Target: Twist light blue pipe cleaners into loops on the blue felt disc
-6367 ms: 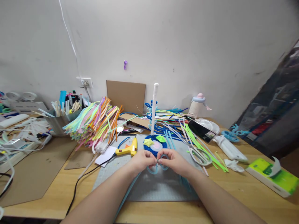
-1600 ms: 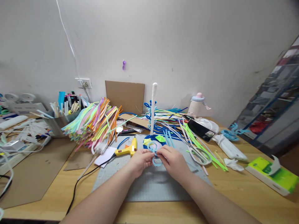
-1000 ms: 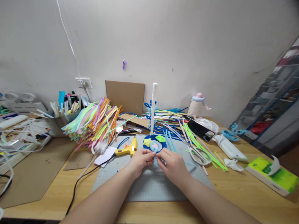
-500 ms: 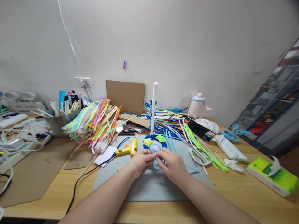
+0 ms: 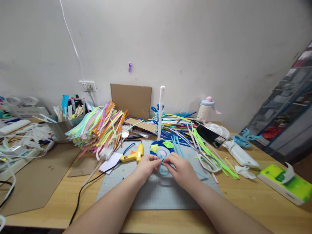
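Observation:
Between my two hands is a light blue pipe cleaner (image 5: 163,172) bent into loops. My left hand (image 5: 149,165) pinches it from the left, and my right hand (image 5: 179,167) pinches it from the right with thumb and index finger. The fingertips almost meet and hide part of it. Just behind them stands a round dark blue base (image 5: 172,149) with a yellow star (image 5: 154,149) and a green star (image 5: 167,144). A white fuzzy post (image 5: 161,112) rises upright at the base, with blue curled pieces (image 5: 154,113) along its left side.
A yellow glue gun (image 5: 133,157) lies left of the hands on the grey cutting mat (image 5: 163,198). Scissors (image 5: 209,163), green pipe cleaners (image 5: 204,146) and a phone (image 5: 211,135) are at right. A large pipe cleaner bundle (image 5: 97,126) stands at back left.
The light blue loop below my fingertips looks wider and more open than before. My fingers have shifted slightly around it; the other things stay in place.

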The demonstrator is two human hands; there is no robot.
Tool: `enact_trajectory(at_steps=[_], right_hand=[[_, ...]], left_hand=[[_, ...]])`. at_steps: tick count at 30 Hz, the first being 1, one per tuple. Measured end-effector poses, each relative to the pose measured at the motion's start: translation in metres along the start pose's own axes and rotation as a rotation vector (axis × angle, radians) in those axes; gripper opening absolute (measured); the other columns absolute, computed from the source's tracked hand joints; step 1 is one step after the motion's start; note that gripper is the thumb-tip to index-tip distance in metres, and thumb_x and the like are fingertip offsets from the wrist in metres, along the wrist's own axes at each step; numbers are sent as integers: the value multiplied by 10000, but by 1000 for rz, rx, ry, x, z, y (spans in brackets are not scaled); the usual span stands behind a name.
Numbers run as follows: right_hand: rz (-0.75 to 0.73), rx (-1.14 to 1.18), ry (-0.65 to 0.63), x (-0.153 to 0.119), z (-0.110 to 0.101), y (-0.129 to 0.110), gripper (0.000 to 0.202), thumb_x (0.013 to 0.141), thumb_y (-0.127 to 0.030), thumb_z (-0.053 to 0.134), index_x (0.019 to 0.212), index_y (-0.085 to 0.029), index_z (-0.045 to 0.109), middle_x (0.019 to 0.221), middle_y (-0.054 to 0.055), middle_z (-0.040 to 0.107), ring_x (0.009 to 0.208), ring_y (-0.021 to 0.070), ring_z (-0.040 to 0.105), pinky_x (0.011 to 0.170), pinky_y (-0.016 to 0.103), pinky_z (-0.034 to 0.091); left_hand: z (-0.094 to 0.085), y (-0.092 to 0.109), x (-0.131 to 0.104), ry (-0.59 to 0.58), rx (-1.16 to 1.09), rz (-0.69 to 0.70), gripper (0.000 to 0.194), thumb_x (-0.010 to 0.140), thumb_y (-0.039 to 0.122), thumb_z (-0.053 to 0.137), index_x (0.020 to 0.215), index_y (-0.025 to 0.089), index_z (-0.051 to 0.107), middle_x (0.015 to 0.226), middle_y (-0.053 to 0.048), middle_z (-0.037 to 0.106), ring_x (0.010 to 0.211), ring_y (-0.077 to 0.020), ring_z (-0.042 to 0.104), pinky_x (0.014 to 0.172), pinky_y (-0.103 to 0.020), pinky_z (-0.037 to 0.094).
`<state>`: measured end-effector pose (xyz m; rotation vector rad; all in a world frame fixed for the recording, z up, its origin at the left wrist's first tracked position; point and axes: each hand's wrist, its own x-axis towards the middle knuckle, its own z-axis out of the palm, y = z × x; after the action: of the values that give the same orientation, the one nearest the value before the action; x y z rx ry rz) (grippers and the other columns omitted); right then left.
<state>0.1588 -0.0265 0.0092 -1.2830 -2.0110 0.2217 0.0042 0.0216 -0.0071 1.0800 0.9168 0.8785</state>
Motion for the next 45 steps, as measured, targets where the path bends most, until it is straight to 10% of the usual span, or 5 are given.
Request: enact_trajectory(at_steps=[11, 20, 36, 45], right_hand=[[44, 55, 53, 3, 0, 6, 68, 803, -198, 497, 775, -204, 559, 762, 26, 574, 716, 168, 544, 626, 266, 421], [-242, 233, 7, 5, -9, 14, 209, 850, -181, 424, 958, -224, 597, 891, 57, 573, 799, 150, 562, 680, 265, 462], [-315, 75, 112, 1, -6, 15, 186, 813, -138, 458, 884, -223, 607, 871, 57, 592, 816, 165, 546, 719, 300, 451], [123, 329, 119, 0, 4, 3, 52, 776, -223, 531, 772, -189, 569, 743, 29, 584, 663, 153, 535, 578, 254, 429]], left_hand=[[-2, 4, -4, -172, -235, -194, 190, 564, 204, 744, 643, 99, 607, 587, -23, 602, 537, -102, 543, 608, -247, 408], [-6, 12, -10, -267, -449, -382, 67, 663, 131, 648, 714, 110, 611, 674, -28, 639, 603, -107, 580, 652, -238, 404], [-3, 12, -13, -322, -317, -247, 173, 649, 213, 702, 759, 113, 613, 710, -40, 632, 630, -106, 581, 636, -241, 439], [-1, 9, -8, -192, -296, -111, 215, 569, 215, 757, 689, 92, 629, 652, -35, 621, 586, -94, 566, 621, -222, 421]])
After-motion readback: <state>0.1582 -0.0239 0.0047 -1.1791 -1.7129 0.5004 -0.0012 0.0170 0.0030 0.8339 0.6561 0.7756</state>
